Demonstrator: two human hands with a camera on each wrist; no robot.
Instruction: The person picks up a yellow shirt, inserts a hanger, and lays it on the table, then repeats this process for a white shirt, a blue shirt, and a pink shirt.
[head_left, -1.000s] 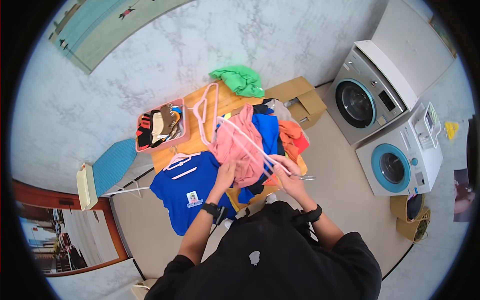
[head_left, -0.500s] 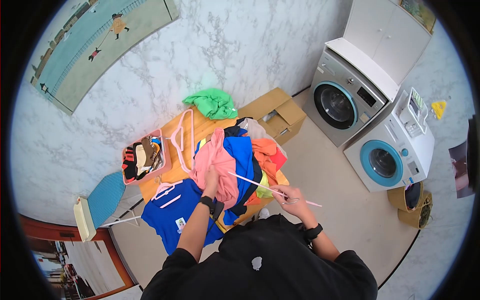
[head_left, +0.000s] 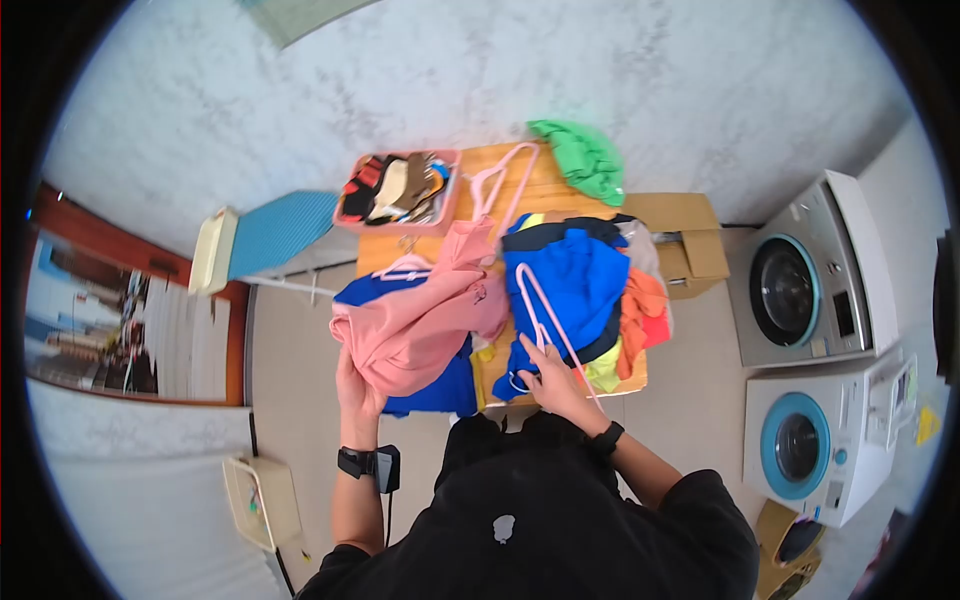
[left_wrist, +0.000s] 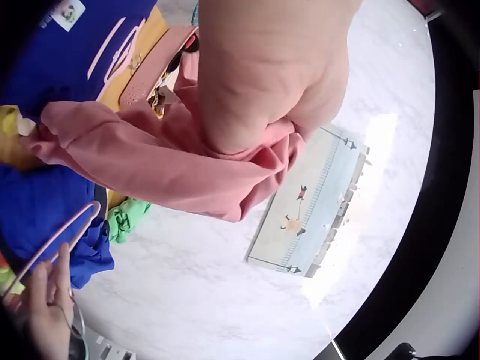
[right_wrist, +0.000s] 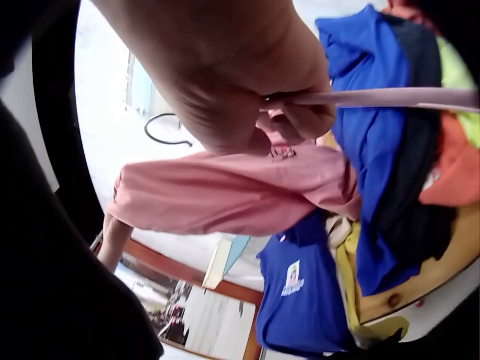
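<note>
Nearest the body, over the table's [head_left: 380, 252] near edge, the left hand [head_left: 358, 396] grips the pink top [head_left: 425, 325], bunched at one end and stretched out above the table's left half; whether its far end touches the wood I cannot tell. The right hand [head_left: 556, 386], over the near edge right of centre, holds a pink hanger [right_wrist: 405, 98] with fingers curled round it, the frame leaning out over the table and the hook poking out by the hand. The step in hand looks like readying the top for that hanger, which does not appear to be inside it. The next move, I judge, calls for finding the top's opening and feeding the hanger's end in; the loose folds could snag it. Under the top, a blue shirt [head_left: 438, 392] with a hanger at its collar lies over the table's near-left edge. On the table's right half sits a pile of clothes [head_left: 580, 275]. Farther back, the basket [head_left: 390, 229] stands at the table's far left, a spare hanger [head_left: 524, 180] just right of it, and a green garment [head_left: 585, 165] at the table's far edge.
</note>
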